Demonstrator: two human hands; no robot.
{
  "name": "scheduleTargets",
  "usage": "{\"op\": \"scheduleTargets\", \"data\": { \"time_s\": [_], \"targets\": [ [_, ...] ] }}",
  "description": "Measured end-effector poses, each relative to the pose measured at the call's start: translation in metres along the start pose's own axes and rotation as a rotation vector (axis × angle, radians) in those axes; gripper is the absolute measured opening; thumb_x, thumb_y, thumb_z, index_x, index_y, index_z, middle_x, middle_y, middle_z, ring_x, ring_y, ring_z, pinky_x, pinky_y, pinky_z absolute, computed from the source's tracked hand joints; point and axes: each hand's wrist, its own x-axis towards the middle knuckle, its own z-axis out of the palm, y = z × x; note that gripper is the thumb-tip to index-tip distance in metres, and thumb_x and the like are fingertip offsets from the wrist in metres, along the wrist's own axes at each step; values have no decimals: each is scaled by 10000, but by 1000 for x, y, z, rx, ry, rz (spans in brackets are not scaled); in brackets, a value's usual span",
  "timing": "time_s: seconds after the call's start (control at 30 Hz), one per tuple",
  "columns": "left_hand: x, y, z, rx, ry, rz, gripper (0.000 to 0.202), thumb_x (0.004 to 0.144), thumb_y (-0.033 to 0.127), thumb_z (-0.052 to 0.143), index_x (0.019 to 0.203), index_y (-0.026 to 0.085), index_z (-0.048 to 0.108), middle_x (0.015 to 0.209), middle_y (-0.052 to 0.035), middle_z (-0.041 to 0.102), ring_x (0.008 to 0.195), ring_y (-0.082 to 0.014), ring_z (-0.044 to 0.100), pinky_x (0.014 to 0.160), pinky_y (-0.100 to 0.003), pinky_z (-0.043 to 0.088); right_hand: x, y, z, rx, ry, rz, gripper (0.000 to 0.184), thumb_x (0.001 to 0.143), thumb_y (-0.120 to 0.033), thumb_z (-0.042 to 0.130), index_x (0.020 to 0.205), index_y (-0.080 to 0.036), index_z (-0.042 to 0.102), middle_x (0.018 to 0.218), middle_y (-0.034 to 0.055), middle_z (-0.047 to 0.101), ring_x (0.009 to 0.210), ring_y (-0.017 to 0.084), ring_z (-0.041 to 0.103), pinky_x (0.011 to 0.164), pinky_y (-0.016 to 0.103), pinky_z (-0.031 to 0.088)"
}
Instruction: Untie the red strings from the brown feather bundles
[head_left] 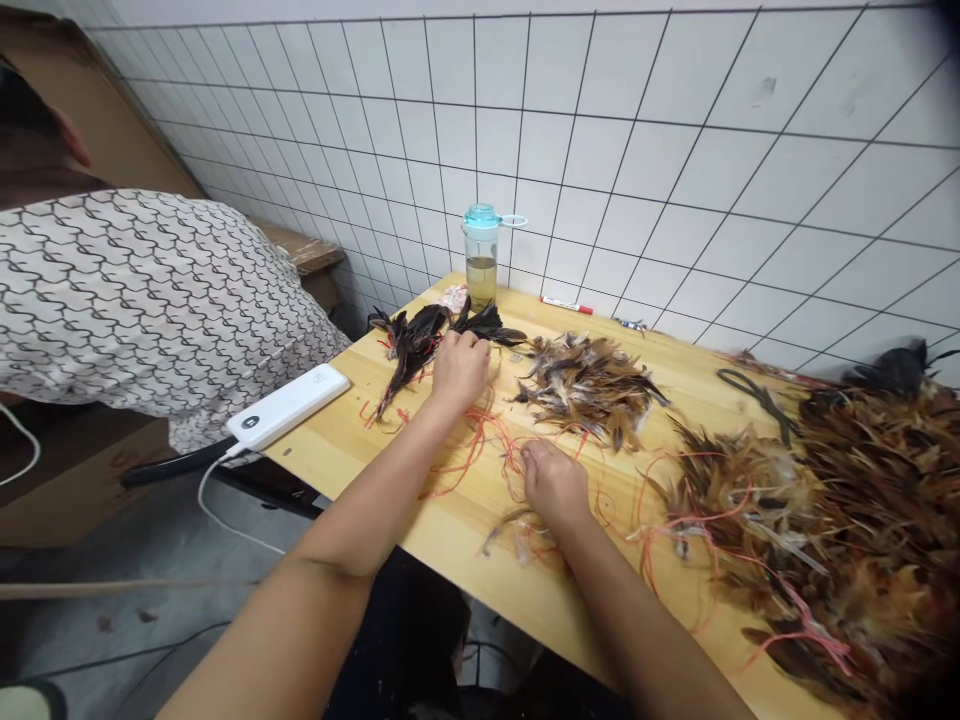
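My left hand reaches to the far left of the table, its fingers curled down at a bundle of black feathers that fans out just past the knuckles. The fingertips are hidden. Another dark feather bundle, with red string on it, lies to the left. Closer to me, my right hand is closed, thumb and forefinger pinched on thin red string. Loops of this string spread across the tabletop between and below the hands. A pile of brown and grey feathers lies beyond my right hand.
A large heap of brown feathers covers the table's right end. Against the tiled wall stand a water bottle and a red-white marker. A white power bank with a cable overhangs the left edge. A person in a patterned shirt sits left.
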Motion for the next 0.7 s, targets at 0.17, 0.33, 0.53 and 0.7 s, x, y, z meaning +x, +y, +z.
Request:
{"op": "scheduleTargets", "data": {
  "time_s": [0.17, 0.33, 0.53, 0.7],
  "targets": [
    [25, 17, 22, 9, -249, -20, 287, 854, 360, 520, 888, 133, 693, 991, -155, 648, 989, -279, 539, 899, -393, 379, 0, 2, 1, 16, 26, 27, 258, 935, -251, 380, 955, -230, 636, 896, 31, 714, 775, 167, 639, 607, 265, 326],
    [24, 17, 46, 3, -316, 19, 257, 871, 219, 458, 944, 86, 665, 1047, -180, 648, 1012, -281, 545, 906, -385, 373, -1, 8, 9, 77, 184, 7, 234, 923, -235, 408, 921, -214, 641, 823, 33, 706, 729, 156, 625, 619, 259, 341],
    [13, 13, 32, -265, -246, 259, 170, 861, 154, 432, 913, 140, 594, 904, -114, 631, 893, -233, 538, 803, -343, 390, 3, 14, 11, 184, 459, 7, 238, 942, -236, 386, 1021, -186, 605, 916, 64, 639, 818, 172, 595, 682, 266, 409],
    [9, 30, 5, -435, -301, 532, 124, 842, 144, 451, 817, 177, 567, 794, -57, 599, 772, -183, 520, 706, -287, 372, 6, 15, 5, 177, 535, 96, 314, 924, -295, 431, 1176, -142, 539, 988, 115, 561, 868, 218, 558, 700, 317, 443]
  ]
}}
